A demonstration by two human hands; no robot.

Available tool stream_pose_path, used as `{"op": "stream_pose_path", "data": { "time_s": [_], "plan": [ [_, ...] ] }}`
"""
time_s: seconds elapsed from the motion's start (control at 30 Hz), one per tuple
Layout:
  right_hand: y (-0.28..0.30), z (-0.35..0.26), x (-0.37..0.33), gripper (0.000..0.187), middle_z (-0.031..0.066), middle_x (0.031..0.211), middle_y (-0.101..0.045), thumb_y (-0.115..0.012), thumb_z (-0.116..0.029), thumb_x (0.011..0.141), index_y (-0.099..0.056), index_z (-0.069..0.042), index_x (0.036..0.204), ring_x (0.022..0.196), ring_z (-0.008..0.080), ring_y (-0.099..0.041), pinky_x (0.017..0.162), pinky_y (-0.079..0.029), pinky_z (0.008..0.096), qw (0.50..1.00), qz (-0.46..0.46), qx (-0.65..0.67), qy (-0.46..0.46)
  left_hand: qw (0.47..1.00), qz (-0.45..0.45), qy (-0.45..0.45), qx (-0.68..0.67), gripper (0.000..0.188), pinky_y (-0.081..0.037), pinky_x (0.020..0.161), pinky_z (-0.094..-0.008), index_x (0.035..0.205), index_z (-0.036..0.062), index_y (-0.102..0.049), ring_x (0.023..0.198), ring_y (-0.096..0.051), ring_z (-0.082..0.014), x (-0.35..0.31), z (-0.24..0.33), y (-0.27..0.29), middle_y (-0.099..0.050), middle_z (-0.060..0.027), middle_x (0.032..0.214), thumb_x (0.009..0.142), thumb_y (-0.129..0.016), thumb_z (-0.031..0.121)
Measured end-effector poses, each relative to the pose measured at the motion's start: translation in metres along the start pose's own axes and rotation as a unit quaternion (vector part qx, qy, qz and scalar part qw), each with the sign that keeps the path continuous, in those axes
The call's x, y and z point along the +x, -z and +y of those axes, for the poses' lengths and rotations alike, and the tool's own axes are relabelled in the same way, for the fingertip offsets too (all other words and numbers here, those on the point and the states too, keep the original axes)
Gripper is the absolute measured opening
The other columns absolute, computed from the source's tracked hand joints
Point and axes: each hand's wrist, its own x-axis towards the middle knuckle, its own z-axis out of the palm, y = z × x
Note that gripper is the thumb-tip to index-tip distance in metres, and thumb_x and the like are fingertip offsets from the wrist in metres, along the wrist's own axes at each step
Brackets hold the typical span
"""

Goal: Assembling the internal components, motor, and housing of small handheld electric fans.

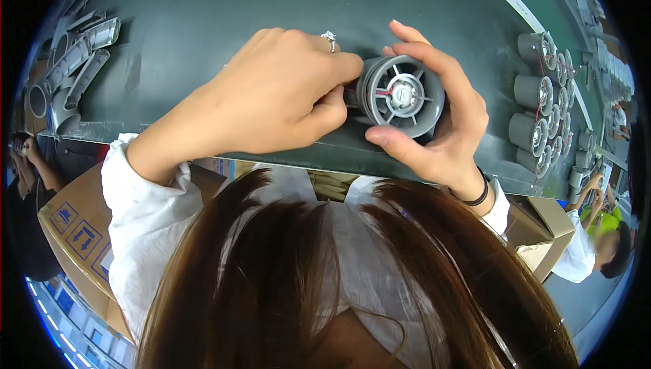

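Observation:
A grey cylindrical fan housing (pixel 434 112) lies on its side near the table's front edge, its open round end toward me. Inside it a silver motor (pixel 405 97) sits at the centre of several thin spokes, with a red wire running from it to the left. My right hand (pixel 453 108) curves around the housing's right side, thumb below and fingers above. At the housing's left side my left hand (pixel 291 91) is closed, thumb and index finger pinched by the red wire; what lies between the fingertips is mostly hidden.
Several similar grey fan housings (pixel 532 91) with red wires stand stacked at the right of the dark green table (pixel 224 3). Grey curved plastic parts (pixel 85 64) are piled at the left. Cardboard boxes (pixel 81 226) stand below the edge. Other people are at both sides.

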Motion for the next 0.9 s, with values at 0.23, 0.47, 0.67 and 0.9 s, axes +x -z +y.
{"op": "stream_pose_path", "data": {
  "time_s": [0.23, 0.47, 0.67, 0.9],
  "plan": [
    [-0.008, -0.002, -0.010, 0.090, 0.0385, 0.135, -0.031, -0.090, -0.011, 0.055, -0.035, 0.000, 0.126, 0.118, 0.0459, -0.047, 0.096, -0.044, 0.0521, 0.993, 0.044, 0.005, 0.108, 0.943, 0.213, -0.176, 0.184, 0.023, -0.039, 0.042, -0.0301, 0.074, 0.0031, -0.052, 0.046, -0.049, -0.0199, -0.005, -0.009, -0.018, -0.052, -0.0110, 0.068, 0.054, -0.063, 0.010],
    [-0.005, -0.004, -0.011, 0.087, 0.0379, 0.135, -0.029, -0.089, -0.014, 0.058, -0.034, -0.003, 0.124, 0.118, 0.0480, -0.046, 0.097, -0.043, 0.0531, 0.993, 0.020, -0.046, 0.107, 0.935, 0.229, -0.178, 0.203, 0.022, -0.038, 0.042, -0.0276, 0.072, 0.0014, -0.052, 0.046, -0.048, -0.0180, -0.009, -0.011, -0.023, -0.055, -0.0148, 0.073, 0.054, -0.062, 0.009],
    [-0.003, -0.006, -0.016, 0.089, 0.0357, 0.135, -0.034, -0.090, -0.017, 0.055, -0.037, -0.001, 0.125, 0.118, 0.0456, -0.048, 0.095, -0.046, 0.0505, 0.992, 0.011, -0.073, 0.106, 0.947, 0.195, -0.169, 0.194, 0.023, -0.039, 0.043, -0.0275, 0.073, 0.0013, -0.053, 0.048, -0.049, -0.0182, -0.011, -0.007, -0.019, -0.055, -0.0150, 0.073, 0.054, -0.062, 0.010],
    [0.003, -0.009, -0.006, 0.084, 0.0349, 0.122, -0.050, -0.090, -0.022, 0.054, -0.048, 0.006, 0.121, 0.104, 0.0420, -0.060, 0.090, -0.049, 0.0468, 0.986, 0.015, -0.118, 0.115, 0.952, 0.192, -0.152, 0.182, 0.021, -0.042, 0.044, -0.0304, 0.072, 0.0021, -0.052, 0.048, -0.051, -0.0206, -0.011, -0.007, -0.021, -0.055, -0.0139, 0.070, 0.055, -0.062, 0.010]
  ]
}}
